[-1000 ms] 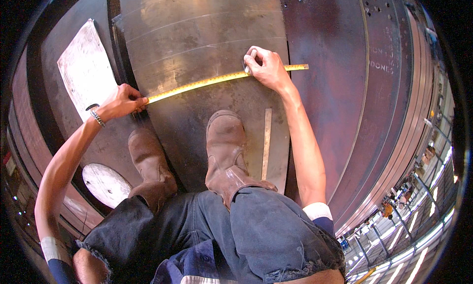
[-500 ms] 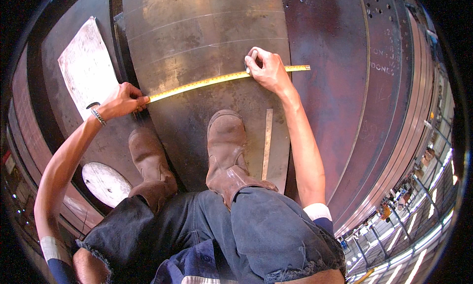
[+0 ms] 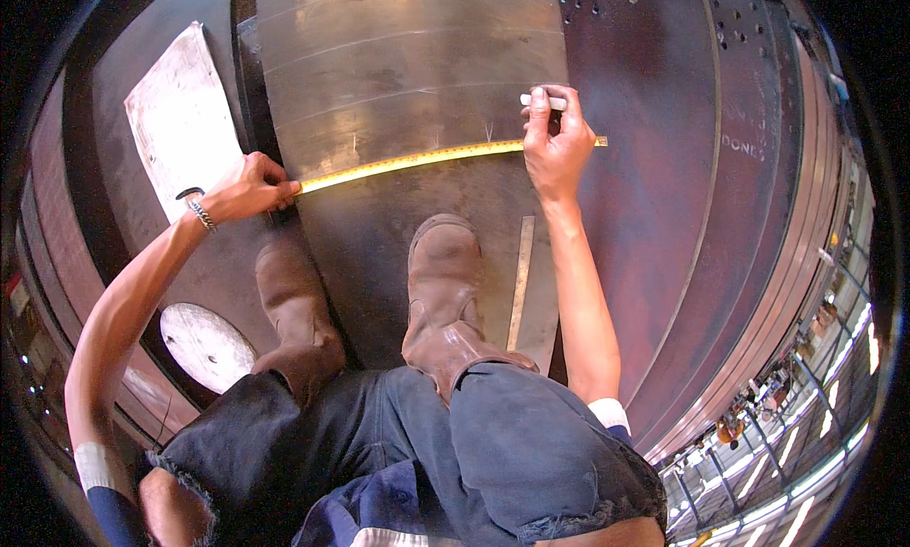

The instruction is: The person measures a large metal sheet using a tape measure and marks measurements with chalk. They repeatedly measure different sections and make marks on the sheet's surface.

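- Across the middle of the frame, a yellow tape measure blade (image 3: pixel 408 161) lies over a grey steel plate (image 3: pixel 379 263), bowing slightly upward toward its right end.
- At the blade's left end, left of centre, my left hand (image 3: pixel 248 189) grasps it between thumb and fingers; a chain bracelet (image 3: pixel 202 214) circles that wrist.
- Right of centre, my right hand (image 3: pixel 559 154) grips a white chalk stick (image 3: pixel 556 102) between thumb and fingers. The blade passes beneath this hand, and its tip shows just beyond; I cannot tell whether I press on it.
- Just above the blade, near my right hand, a V-shaped chalk mark (image 3: pixel 489 131) shows on the plate, with pale curved lines higher up.
- Below my right hand, a narrow straight strip (image 3: pixel 520 282) lies on the plate.
- At lower centre, my brown boots (image 3: pixel 444 277) point up the frame, below the blade.
- Toward the upper left lies a whitish flat sheet (image 3: pixel 180 111), partly behind my left hand; lower left, a whitish oval plate (image 3: pixel 206 346).
- Over the right side spreads a dark reddish steel plate (image 3: pixel 635 196), with small holes near the top.
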Motion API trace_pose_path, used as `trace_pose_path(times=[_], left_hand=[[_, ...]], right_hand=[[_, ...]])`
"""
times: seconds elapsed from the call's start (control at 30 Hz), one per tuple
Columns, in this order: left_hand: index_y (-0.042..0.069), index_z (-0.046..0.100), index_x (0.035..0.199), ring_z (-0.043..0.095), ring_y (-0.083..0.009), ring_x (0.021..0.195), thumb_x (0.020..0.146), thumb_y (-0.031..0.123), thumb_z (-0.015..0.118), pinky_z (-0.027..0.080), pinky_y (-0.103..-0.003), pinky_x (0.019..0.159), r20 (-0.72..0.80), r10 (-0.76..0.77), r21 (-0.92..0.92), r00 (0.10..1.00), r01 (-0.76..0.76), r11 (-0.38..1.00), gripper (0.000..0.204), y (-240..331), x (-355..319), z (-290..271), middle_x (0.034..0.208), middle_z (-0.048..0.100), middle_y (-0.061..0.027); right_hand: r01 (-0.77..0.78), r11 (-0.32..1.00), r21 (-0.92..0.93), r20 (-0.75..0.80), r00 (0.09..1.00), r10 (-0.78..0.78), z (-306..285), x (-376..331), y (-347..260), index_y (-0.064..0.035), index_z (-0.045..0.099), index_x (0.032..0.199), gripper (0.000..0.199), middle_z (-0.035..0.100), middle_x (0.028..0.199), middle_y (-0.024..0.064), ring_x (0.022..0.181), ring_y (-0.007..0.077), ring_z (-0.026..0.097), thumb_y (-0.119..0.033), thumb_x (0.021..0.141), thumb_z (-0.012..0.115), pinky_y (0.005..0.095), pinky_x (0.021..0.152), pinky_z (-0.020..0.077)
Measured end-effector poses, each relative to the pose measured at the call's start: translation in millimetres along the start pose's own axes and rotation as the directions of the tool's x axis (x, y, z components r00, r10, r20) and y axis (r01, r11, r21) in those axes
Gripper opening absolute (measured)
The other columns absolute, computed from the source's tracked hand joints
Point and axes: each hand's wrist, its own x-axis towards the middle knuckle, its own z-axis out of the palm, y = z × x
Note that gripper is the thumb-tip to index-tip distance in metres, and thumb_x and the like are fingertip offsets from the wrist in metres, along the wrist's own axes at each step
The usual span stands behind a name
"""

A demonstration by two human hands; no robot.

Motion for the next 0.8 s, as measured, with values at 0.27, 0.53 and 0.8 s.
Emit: trace_pose_path(times=[0.27,0.53,0.8], left_hand=[[0.001,0.071,0.073,0.06,-0.0154,0.055,0.085,0.037,0.065,0.047,-0.034,0.054,-0.011,0.009,0.045,1.0,-0.009,0.999,0.039,-9,7,2,0.061,0.065,-0.0087],[0.01,0.074,0.073,0.066,-0.0123,0.066,0.086,0.037,0.064,0.053,-0.029,0.067,0.02,-0.057,0.113,0.998,0.054,0.992,0.032,-12,7,1,0.069,0.07,-0.0003],[0.01,0.075,0.076,0.067,-0.0129,0.067,0.086,0.037,0.064,0.053,-0.029,0.068,0.03,-0.067,0.113,0.997,0.063,0.992,0.031,-9,5,0,0.069,0.07,-0.0001]], right_hand=[[-0.349,0.903,0.25,0.368,0.897,0.245,14,-11,-30,-0.0029,0.062,0.094,0.014,0.066,0.072,0.0025,0.061,0.0059,0.058,-0.016,0.095,0.057,0.0235,0.054,0.0473],[-0.362,0.924,0.123,0.711,0.682,0.173,56,-29,-36,-0.0024,0.062,0.091,0.013,0.065,0.072,0.0036,0.065,0.0075,0.059,-0.013,0.092,0.056,0.0245,0.06,0.048],[-0.354,0.932,0.076,0.748,0.639,0.182,74,-34,-39,-0.0014,0.062,0.088,0.014,0.066,0.07,0.0058,0.064,0.0092,0.06,-0.013,0.091,0.055,0.0267,0.061,0.0485]])
